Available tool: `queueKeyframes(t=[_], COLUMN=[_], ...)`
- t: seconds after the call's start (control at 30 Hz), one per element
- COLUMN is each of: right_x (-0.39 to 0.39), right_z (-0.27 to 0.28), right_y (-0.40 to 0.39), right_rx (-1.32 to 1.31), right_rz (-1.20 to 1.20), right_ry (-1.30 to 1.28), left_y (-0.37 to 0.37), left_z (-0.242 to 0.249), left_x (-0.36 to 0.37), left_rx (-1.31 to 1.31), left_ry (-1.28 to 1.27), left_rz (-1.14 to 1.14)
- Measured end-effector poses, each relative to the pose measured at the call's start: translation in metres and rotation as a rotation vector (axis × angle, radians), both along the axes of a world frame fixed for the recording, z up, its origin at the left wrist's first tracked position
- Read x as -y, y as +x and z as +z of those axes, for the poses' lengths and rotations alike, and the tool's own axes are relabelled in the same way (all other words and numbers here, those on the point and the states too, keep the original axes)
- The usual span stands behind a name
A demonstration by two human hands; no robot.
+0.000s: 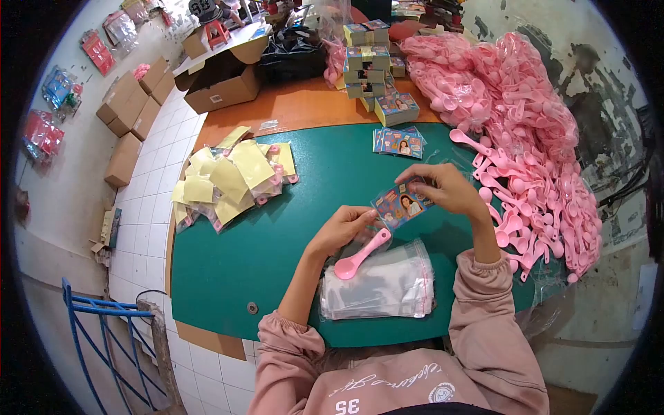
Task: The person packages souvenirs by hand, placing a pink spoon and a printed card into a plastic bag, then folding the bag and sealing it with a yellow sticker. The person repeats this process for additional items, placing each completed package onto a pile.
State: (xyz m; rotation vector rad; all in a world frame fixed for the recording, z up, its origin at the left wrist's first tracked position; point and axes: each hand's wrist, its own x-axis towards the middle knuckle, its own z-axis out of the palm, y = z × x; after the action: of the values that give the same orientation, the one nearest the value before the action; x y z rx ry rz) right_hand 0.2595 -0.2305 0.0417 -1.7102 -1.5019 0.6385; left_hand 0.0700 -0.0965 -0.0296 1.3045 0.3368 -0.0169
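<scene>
My right hand (446,188) pinches a printed card (401,205) by its upper right part, with the card tilted above the table. At the card's left edge, my left hand (344,227) is closed, thumb and fingers pressed on the edge of a clear plastic bag. Just below those fingers shows a pink measuring spoon (361,256), handle up to the right and bowl down to the left. Under the spoon lies a stack of clear plastic bags (380,294). A few more printed cards (399,142) rest beyond my right hand.
Filled packets (232,176) with pale yellow backs are heaped at the left of the green table (228,270). Loose pink spoons (515,214) and bulging bags of spoons (484,83) crowd the right side. Stacked card bundles (366,62) and an open carton (225,86) stand at the back.
</scene>
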Motion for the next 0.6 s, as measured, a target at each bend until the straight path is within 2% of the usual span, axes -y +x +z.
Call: queueKeyframes(t=[0.13, 0.27, 0.33, 0.43, 0.53, 0.6], right_x=[0.005, 0.006, 0.001, 0.000, 0.007, 0.006], right_z=[0.015, 0.016, 0.009, 0.009, 0.028, 0.020], right_y=[-0.005, -0.010, -0.012, -0.014, -0.013, -0.016], right_rx=[0.074, 0.044, 0.103, 0.113, 0.078, 0.142], right_rz=[-0.053, -0.011, 0.106, 0.090, -0.009, 0.032], right_ry=[-0.046, 0.001, 0.080, 0.044, -0.048, 0.000], left_y=[0.005, 0.007, 0.008, 0.008, 0.005, 0.006], left_z=[0.005, 0.012, 0.017, 0.013, 0.027, 0.020], left_x=[-0.004, -0.006, -0.006, -0.009, -0.009, -0.007], left_rx=[0.050, 0.044, 0.061, 0.047, 0.079, 0.073], left_ry=[0.131, 0.122, 0.293, 0.354, 0.259, 0.255], left_rz=[0.023, -0.007, -0.115, -0.155, -0.200, -0.177])
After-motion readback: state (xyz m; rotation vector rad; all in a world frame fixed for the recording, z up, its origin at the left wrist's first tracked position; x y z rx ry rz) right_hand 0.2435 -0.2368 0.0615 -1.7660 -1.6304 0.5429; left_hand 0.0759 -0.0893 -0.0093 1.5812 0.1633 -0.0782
